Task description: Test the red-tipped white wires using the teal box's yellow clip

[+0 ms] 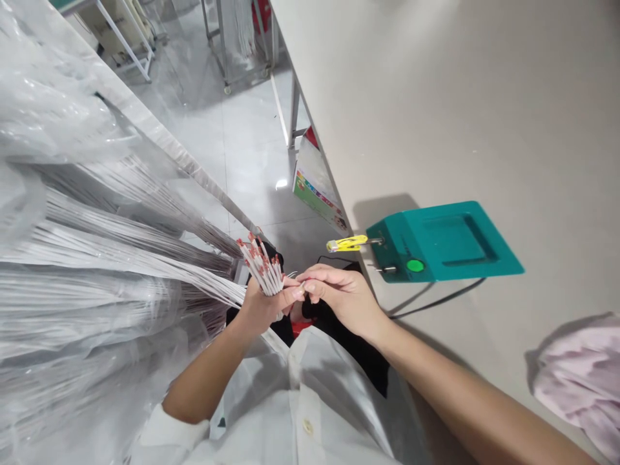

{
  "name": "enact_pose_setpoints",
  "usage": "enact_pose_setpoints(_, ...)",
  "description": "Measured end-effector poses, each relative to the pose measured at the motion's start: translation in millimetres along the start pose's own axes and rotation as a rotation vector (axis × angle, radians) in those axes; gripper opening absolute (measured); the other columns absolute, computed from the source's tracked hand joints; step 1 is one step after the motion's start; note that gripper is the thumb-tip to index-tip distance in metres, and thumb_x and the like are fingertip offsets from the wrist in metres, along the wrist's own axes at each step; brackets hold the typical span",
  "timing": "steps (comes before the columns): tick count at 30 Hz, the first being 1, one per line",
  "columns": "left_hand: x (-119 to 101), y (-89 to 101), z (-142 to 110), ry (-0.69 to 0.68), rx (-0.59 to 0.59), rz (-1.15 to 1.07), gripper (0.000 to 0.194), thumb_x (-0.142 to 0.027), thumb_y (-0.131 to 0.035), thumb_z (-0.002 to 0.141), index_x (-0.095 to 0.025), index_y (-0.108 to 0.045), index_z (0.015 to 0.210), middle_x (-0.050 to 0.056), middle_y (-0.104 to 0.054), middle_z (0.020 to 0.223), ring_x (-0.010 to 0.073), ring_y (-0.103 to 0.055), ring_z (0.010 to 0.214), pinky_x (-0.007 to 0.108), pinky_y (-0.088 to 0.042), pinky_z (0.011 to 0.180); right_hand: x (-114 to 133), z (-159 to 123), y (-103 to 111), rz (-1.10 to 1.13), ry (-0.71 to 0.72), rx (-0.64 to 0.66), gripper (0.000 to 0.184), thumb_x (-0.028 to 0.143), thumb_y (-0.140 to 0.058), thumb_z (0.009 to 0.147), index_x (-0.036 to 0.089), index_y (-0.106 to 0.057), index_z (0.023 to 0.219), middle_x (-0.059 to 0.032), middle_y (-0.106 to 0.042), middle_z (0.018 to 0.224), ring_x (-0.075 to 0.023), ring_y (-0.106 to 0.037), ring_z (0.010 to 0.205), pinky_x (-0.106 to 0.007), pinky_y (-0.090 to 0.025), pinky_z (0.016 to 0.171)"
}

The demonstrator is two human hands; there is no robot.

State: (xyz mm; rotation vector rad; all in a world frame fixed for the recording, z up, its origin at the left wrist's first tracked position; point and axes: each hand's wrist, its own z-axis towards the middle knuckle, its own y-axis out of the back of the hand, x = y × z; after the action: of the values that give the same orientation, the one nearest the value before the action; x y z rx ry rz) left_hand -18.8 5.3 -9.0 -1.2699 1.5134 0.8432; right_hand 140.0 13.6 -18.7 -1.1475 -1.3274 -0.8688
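A bundle of white wires point(264, 268) with bare copper-coloured ends stands up out of my left hand point(261, 309), whose fingers are wrapped round it. My right hand point(341, 294) meets the left thumb, its thumb and fingertips pinched together on what looks like a single pale wire; the fingers partly hide it. Just right of the hands, a green tester box point(465, 242) lies at the table's edge, with a round green button. From its side a yellow clip point(346, 243) juts out over the edge, beside a bare metal post.
Long bunches of white wires point(121, 248) in clear plastic hang along a rail on the left. The pale table point(460, 116) fills the right side, with a pink cloth point(581, 381) on it. A printed carton point(317, 187) stands on the floor below the table.
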Motion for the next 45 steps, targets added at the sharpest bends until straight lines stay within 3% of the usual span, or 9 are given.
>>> enact_pose_setpoints(7, -6.9, -7.8, -0.9, 0.008, -0.1, 0.084, 0.019, -0.032, -0.064, 0.07, -0.013, -0.067, 0.069, -0.004, -0.048, 0.043, 0.0072, -0.042, 0.041, 0.021, -0.036, 0.044, -2.0, -4.1, 2.5, -0.551, 0.438, -0.131, 0.016, 0.021, -0.049, 0.085, 0.018, -0.065, 0.079, -0.0062, -0.063, 0.075, -0.0154, -0.059, 0.07, -0.029, -0.049, 0.063)
enact_pose_setpoints(11, -1.8, -8.7, -0.1, -0.016, -0.141, 0.173, 0.017, -0.029, -0.062, 0.073, -0.013, -0.067, 0.071, -0.004, -0.05, 0.046, 0.007, -0.043, 0.043, 0.02, -0.037, 0.045, -2.0, -4.2, 5.4, -0.745, 0.47, -0.103, 0.022, 0.021, -0.043, 0.087, 0.018, -0.061, 0.075, -0.0062, -0.061, 0.071, -0.0157, -0.057, 0.067, -0.028, -0.047, 0.061)
enact_pose_setpoints(15, 5.4, -13.4, -0.4, -0.056, -0.229, 0.224, 0.016, -0.028, -0.058, 0.076, -0.015, -0.067, 0.072, -0.003, -0.053, 0.05, 0.0078, -0.047, 0.046, 0.02, -0.039, 0.048, 1.0, -2.8, 1.9, -0.688, 0.362, -0.086, 0.025, 0.025, -0.04, 0.088, 0.019, -0.057, 0.071, -0.0048, -0.058, 0.069, -0.0147, -0.055, 0.064, -0.027, -0.046, 0.06)
enact_pose_setpoints(20, 1.9, -18.9, -1.4, -0.073, -0.298, 0.233, 0.015, -0.028, -0.059, 0.075, -0.016, -0.068, 0.074, -0.003, -0.054, 0.05, 0.0094, -0.05, 0.047, 0.021, -0.04, 0.048, 7.8, 0.9, 2.9, -0.312, 0.079, -0.013, 0.028, 0.037, -0.045, 0.086, 0.018, -0.055, 0.068, 0.001, -0.052, 0.058, -0.0112, -0.049, 0.054, -0.024, -0.041, 0.052)
enact_pose_setpoints(24, -2.9, -15.3, -1.9, -0.105, -0.201, 0.204, 0.02, -0.032, -0.06, 0.074, -0.015, -0.066, 0.066, -0.002, -0.054, 0.048, 0.0086, -0.046, 0.043, 0.022, -0.039, 0.045, 14.7, 2.3, 9.5, -0.028, -0.179, 0.159, 0.031, 0.046, -0.052, 0.079, 0.017, -0.054, 0.07, 0.0059, -0.044, 0.046, -0.0085, -0.041, 0.045, -0.022, -0.034, 0.047)
enact_pose_setpoints(28, -2.9, -9.3, -3.6, -0.141, -0.066, 0.233, 0.027, -0.033, -0.057, 0.077, -0.017, -0.064, 0.056, 0.0, -0.059, 0.051, 0.0095, -0.049, 0.044, 0.023, -0.041, 0.046, 20.7, 1.4, 9.9, 0.142, -0.294, 0.18, 0.029, 0.042, -0.063, 0.071, 0.015, -0.055, 0.065, 0.0066, -0.044, 0.044, -0.0055, -0.037, 0.04, -0.02, -0.029, 0.042)
enact_pose_setpoints(36, 6.9, -8.6, -7.0, -0.201, -0.183, 0.271, 0.011, -0.024, -0.058, 0.074, -0.018, -0.066, 0.071, 0.003, -0.066, 0.074, 0.0111, -0.052, 0.051, 0.025, -0.044, 0.049, 15.6, 1.1, 3.3, 0.724, -0.748, 0.28, 0.023, 0.028, -0.07, 0.057, 0.016, -0.05, 0.056, 0.0098, -0.036, 0.046, -0.0004, -0.025, 0.03, -0.017, -0.024, 0.031)
enact_pose_setpoints(40, 3.1, -12.2, -5.9, -0.142, -0.171, 0.232, 0.02, -0.025, -0.055, 0.077, -0.017, -0.06, 0.059, -0.001, -0.058, 0.053, 0.0095, -0.05, 0.046, 0.023, -0.041, 0.048, 7.1, -1.4, 4.7, 0.504, -0.603, 0.094, 0.024, 0.037, -0.068, 0.065, 0.016, -0.057, 0.068, 0.0079, -0.04, 0.05, -0.0031, -0.033, 0.033, -0.019, -0.031, 0.032)
enact_pose_setpoints(45, -1.5, -17.8, -5.3, -0.083, -0.266, 0.176, 0.011, -0.024, -0.058, 0.074, -0.016, -0.062, 0.068, -0.005, -0.05, 0.046, 0.0078, -0.045, 0.041, 0.021, -0.037, 0.044, 4.4, -7.6, 4.8, -0.059, -0.087, -0.104, 0.024, 0.039, -0.059, 0.077, 0.019, -0.062, 0.091, -0.0018, -0.059, 0.076, -0.0097, -0.051, 0.053, -0.025, -0.044, 0.047)
